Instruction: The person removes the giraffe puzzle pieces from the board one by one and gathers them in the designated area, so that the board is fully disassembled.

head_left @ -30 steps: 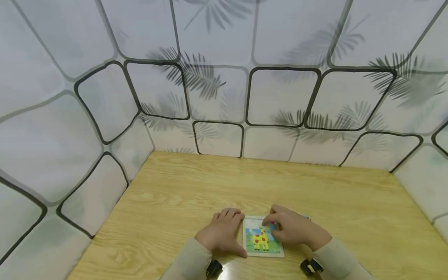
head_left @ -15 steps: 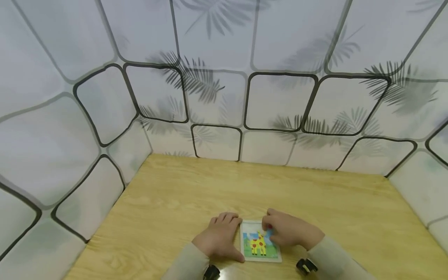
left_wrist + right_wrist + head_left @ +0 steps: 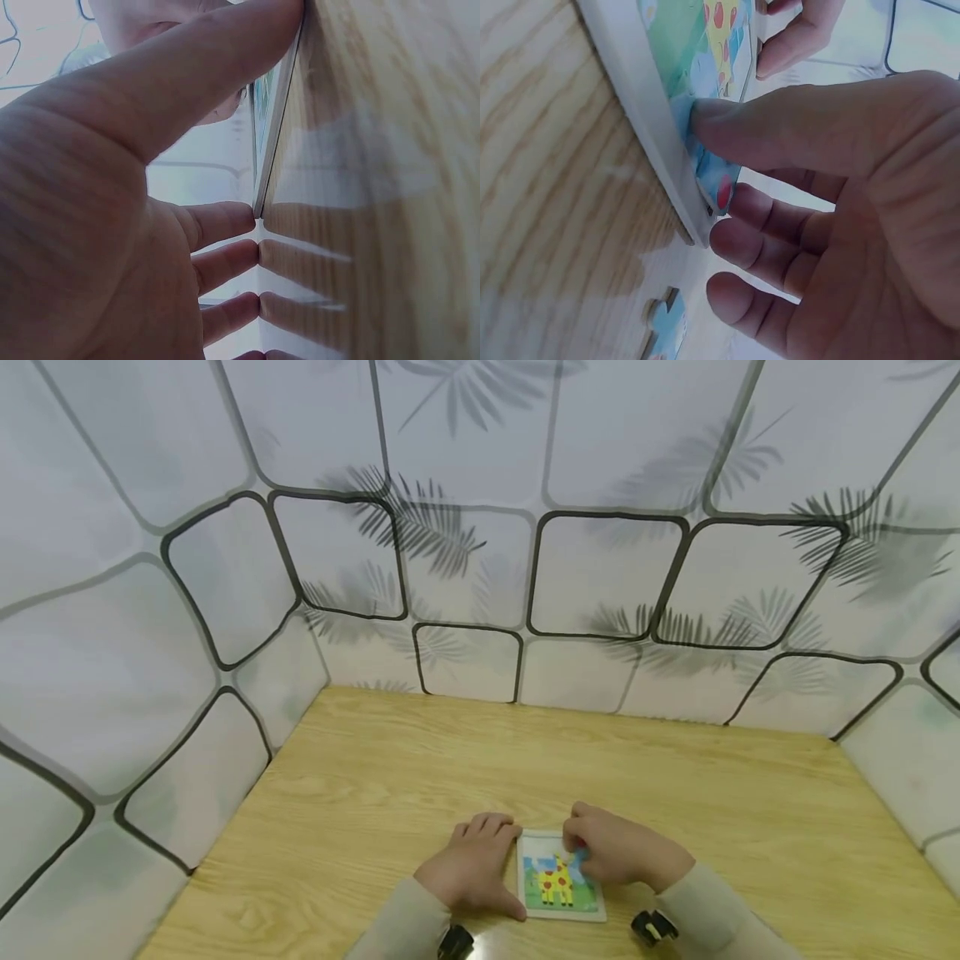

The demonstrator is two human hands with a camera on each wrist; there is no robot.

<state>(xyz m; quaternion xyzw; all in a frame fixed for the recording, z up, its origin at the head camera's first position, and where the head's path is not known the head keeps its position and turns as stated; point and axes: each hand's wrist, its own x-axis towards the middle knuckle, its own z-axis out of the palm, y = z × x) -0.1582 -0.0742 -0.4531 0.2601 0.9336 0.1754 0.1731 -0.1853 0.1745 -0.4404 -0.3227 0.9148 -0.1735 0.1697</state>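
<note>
A jigsaw puzzle in a shallow pale tray (image 3: 562,917) lies on the table, with a yellow giraffe (image 3: 556,883) over green and blue pieces. My left hand (image 3: 474,866) lies along the tray's left side, fingers spread; the thumb touches the near corner and the index finger the far corner. My right hand (image 3: 628,853) is over the upper right of the tray. There the thumb and fingers pinch a blue puzzle piece with a red spot (image 3: 721,184), slightly tilted at the tray's edge. Fingers hide part of this piece in the head view.
A loose blue puzzle piece (image 3: 669,327) lies on the wooden table (image 3: 420,760) outside the tray, beyond the right fingertips. Patterned white fabric walls (image 3: 465,660) enclose the table at the back and both sides. Black wrist cameras (image 3: 654,928) sit under the sleeves.
The right fingers have drawn in closer around the piece at the tray's upper right. The loose piece beside the right hand is now hidden in the head view. My left hand stays at the tray.
</note>
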